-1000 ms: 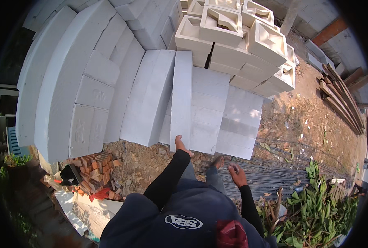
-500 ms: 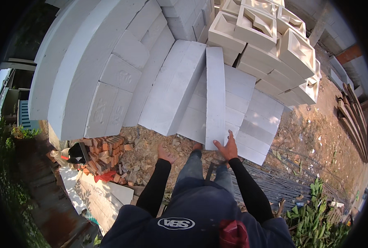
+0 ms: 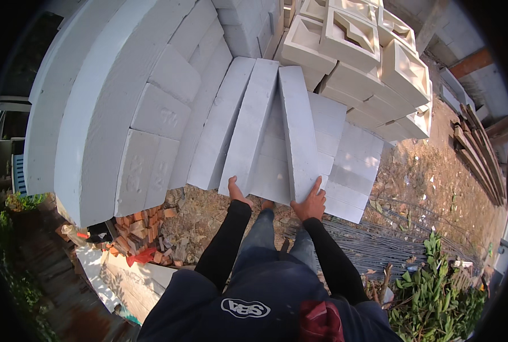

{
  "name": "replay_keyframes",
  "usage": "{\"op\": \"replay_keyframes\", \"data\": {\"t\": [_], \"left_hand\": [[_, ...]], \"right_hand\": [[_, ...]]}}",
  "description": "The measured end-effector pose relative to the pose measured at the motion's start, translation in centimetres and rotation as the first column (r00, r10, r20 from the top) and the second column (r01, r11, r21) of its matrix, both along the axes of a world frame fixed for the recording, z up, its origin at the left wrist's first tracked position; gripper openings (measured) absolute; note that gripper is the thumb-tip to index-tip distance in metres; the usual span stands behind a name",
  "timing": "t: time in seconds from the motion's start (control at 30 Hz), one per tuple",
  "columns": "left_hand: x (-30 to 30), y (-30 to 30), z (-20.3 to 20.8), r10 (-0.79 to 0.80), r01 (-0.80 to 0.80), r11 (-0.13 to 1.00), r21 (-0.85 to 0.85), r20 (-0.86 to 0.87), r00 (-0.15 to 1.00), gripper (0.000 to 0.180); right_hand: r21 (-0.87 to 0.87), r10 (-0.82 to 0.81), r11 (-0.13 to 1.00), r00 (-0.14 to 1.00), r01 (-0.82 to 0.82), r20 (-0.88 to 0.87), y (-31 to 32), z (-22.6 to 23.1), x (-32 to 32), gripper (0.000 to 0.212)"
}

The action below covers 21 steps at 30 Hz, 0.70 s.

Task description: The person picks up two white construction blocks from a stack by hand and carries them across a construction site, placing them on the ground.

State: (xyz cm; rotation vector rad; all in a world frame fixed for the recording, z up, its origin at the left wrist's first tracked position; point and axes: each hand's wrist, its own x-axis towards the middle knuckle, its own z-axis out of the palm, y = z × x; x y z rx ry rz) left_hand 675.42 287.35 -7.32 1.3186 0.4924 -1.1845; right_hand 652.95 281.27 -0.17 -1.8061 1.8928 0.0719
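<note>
We find open dirt ground (image 3: pixel 436 176) to the right; a wall of stacked grey blocks (image 3: pixel 151 114) closes the left, patterned concrete blocks (image 3: pixel 356 40) crowd ahead.

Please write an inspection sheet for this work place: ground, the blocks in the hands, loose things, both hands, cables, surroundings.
Surface: bare dirt ground with rubble.
Job's things: pale grey block on edge among leaning grey blocks.
Clutter: broken red bricks; steel rods.
Grippers: left hand at the near end of a neighbouring block; right hand on the pale grey block's near end.
Cables: nothing seen.
Surroundings: hollow patterned blocks, timber planks, green plants.
</note>
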Motion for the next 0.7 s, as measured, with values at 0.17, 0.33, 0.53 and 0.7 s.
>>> {"op": "replay_keyframes", "data": {"t": [0.17, 0.33, 0.53, 0.7], "left_hand": [[-5.8, -2.7, 4.0, 0.062, -0.052, 0.998, 0.037, -0.374, 0.925, 0.073], [-4.3, -1.3, 4.7, -0.143, 0.143, 0.99, 0.008, -0.027, 0.989, 0.075], [-0.5, -6.3, 5.3, -0.544, 0.316, 0.836, 0.449, 0.599, 0.588, 0.108], [-0.3, -17.3, 4.7, -0.781, 0.258, 0.605, 0.753, 0.625, 0.007, 0.118]], "right_hand": [[-0.035, 0.092, 0.995, 0.996, -0.092, 0.01, -2.7, 0.3, -5.4, 0.12], [-0.017, 0.135, 0.991, 0.991, -0.135, -0.017, -3.0, -0.4, -6.6, 0.121], [-0.23, 0.045, 0.972, 0.999, -0.043, 0.002, -8.1, -1.0, -3.4, 0.116], [-0.235, 0.095, 0.967, 0.995, -0.094, -0.006, -16.5, -2.1, 2.7, 0.117]]}}
